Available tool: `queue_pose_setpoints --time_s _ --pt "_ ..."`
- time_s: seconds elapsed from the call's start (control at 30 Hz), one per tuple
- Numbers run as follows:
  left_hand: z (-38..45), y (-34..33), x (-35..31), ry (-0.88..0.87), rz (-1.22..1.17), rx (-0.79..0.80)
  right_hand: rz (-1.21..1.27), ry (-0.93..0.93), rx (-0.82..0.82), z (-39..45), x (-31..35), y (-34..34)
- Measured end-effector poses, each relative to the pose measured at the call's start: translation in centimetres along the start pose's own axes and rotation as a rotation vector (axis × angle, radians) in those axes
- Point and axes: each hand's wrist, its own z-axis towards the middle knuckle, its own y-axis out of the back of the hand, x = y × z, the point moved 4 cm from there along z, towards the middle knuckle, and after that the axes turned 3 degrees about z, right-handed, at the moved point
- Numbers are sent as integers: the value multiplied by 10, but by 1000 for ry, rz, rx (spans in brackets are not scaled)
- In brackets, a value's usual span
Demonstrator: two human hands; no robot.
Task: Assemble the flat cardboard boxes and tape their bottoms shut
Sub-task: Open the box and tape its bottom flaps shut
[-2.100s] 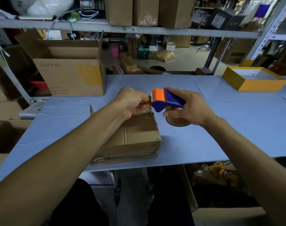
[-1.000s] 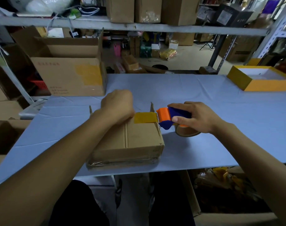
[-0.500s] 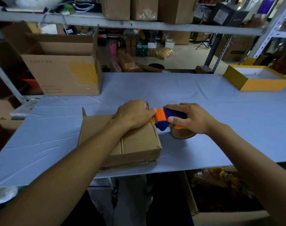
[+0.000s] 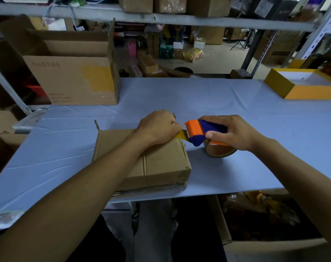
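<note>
You are at the taping step: the small cardboard box (image 4: pixel 157 159) lies near the front edge of the counter (image 4: pixel 236 103), its flaps folded flat on top. Your left hand (image 4: pixel 158 127) rests on the box's far right corner with curled fingers, pressing down the free end of the tape (image 4: pixel 182 134). Whether it pinches the strip or only presses it, I cannot tell. Your right hand (image 4: pixel 230 132) grips the blue and orange tape dispenser (image 4: pixel 200 132) just beside the box, with a short yellow stretch of tape drawn tight between the two.

The next move, as I judge it, calls for keeping that end pinned while you draw the dispenser along the flap seam. Keep the strip straight and flat, then tear it on the toothed edge.

The counter is covered in pale blue sheeting with creases. A large open carton (image 4: pixel 70 80) stands at the back left and a yellow tray (image 4: pixel 308 87) at the far right. Behind runs a metal shelf (image 4: pixel 161 18) loaded with boxes, and the room beyond is dim and cluttered with stock.
</note>
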Motion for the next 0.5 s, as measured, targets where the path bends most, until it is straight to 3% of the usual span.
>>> queue_pose_setpoints --time_s 0.27,0.5 --pt "-2 5 -3 -8 -4 -18 -25 -34 40 -9 -10 13" --pt "-4 4 -5 0 -6 -29 -363 35 137 15 6 -4"
